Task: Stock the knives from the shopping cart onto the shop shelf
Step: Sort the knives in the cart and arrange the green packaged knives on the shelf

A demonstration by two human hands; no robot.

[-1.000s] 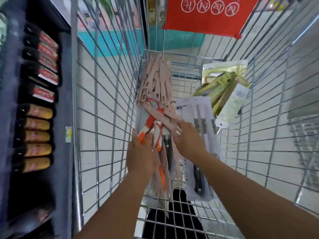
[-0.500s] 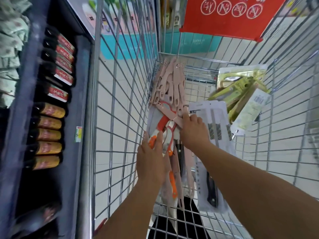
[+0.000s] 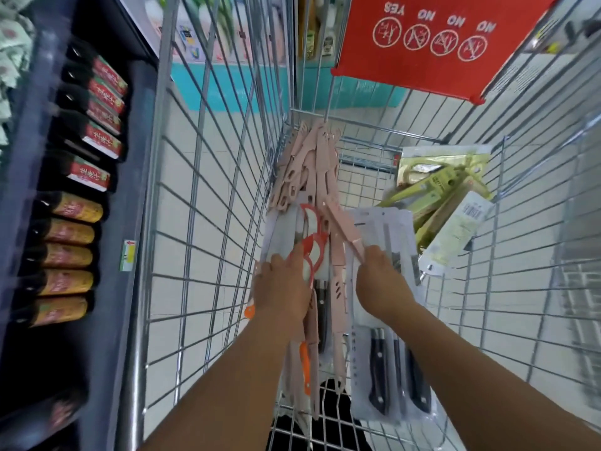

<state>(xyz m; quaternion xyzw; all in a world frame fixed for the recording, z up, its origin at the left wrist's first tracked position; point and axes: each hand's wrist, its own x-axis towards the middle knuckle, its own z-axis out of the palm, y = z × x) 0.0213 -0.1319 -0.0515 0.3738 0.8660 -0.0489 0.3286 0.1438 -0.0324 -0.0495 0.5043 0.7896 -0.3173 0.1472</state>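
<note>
Reaching into the cart (image 3: pixel 208 196), both hands sit low among the knives. Left hand (image 3: pixel 281 288) lies on the pile by the cart's left wall, fingers curled over a red knife pack (image 3: pixel 312 245) and the pink sheaths beneath; it looks like a grasp, though the fingertips are hidden, so exactly what is gripped I cannot tell. Right hand (image 3: pixel 382 281) pinches the near end of one pink knife (image 3: pixel 341 226), which slants up and left across the pile.

Pink knives (image 3: pixel 309 167), many, lean bunched against the cart's far left corner. An orange handle (image 3: pixel 305 362) pokes out under the left forearm. White carded packs (image 3: pixel 387 320) with black handles lie flat along the cart floor under the right wrist (at least two handles visible). Green packs (image 3: pixel 435 190) are heaped in the far right corner, one white-labelled pack tilted against them.

Red sign (image 3: pixel 432 40) hangs at the cart's far end, printing upside down. Shelf (image 3: pixel 136 157) to the left of the cart holds rows of dark bottles (image 3: pixel 68 232) with red and yellow labels
</note>
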